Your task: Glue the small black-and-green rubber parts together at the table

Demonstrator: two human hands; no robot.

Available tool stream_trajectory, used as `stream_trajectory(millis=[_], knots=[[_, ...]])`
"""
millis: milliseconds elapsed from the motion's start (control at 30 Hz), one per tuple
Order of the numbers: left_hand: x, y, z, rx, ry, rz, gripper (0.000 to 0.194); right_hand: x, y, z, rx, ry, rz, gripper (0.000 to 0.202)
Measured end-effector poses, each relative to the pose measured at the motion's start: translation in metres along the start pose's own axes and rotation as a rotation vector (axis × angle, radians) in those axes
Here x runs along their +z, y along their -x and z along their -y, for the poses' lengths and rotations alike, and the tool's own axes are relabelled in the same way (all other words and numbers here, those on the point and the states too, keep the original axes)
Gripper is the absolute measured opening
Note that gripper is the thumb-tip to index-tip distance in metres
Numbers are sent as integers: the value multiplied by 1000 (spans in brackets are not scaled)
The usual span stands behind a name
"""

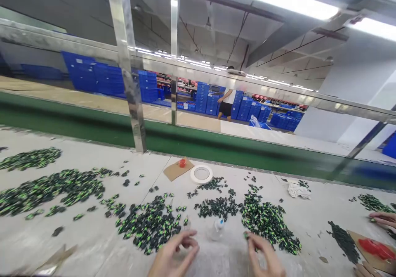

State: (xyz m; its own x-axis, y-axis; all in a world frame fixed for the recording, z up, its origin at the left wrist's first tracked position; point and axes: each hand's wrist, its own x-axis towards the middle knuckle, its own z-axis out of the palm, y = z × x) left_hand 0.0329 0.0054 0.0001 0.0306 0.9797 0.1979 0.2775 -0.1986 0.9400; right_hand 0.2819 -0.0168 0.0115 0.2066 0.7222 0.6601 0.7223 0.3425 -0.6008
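Note:
My left hand is at the bottom centre, its fingers curved and thumb apart, with nothing visible between them. Across from it, my right hand pinches a small dark and green piece between thumb and finger. Between the hands stands a small clear bottle with a blue tip. A heap of black and green pieces lies beyond my left hand, and another green and black heap lies beyond my right. Small dark pieces form a pile between these heaps.
A white tape roll lies by cardboard with a red cap. Long piles spread at left. Another person's hands work at right near red material. Metal posts rise behind, before a green belt.

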Motion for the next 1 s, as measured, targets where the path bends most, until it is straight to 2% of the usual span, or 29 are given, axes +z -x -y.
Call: stream_trajectory(millis=[67,133,200,267,367,467,533,700,867,1000], knots=[[-23,-9,0,25,-138,-106,31,-11,-14,-23,101,170,-44,34],[-42,-19,1,35,-272,-222,27,-14,-25,-37,109,297,-137,57],[-52,-31,2,31,-390,-287,27,-6,-27,-40,78,309,-91,63],[-55,-45,3,30,-498,-304,27,9,-19,-33,50,218,41,58],[-51,-66,1,10,-638,-208,25,36,0,-18,40,40,252,60],[-43,-83,-3,-7,-724,-32,27,57,9,-9,109,-62,331,56],[-38,-91,-4,-15,-740,27,27,64,9,-5,160,-91,328,46],[-26,-99,1,-41,-751,88,15,66,2,6,205,-128,339,33],[-22,-98,-2,-22,-715,116,17,76,1,15,259,-168,308,38],[-23,-83,-15,42,-657,128,29,81,-2,20,251,-216,296,40]])
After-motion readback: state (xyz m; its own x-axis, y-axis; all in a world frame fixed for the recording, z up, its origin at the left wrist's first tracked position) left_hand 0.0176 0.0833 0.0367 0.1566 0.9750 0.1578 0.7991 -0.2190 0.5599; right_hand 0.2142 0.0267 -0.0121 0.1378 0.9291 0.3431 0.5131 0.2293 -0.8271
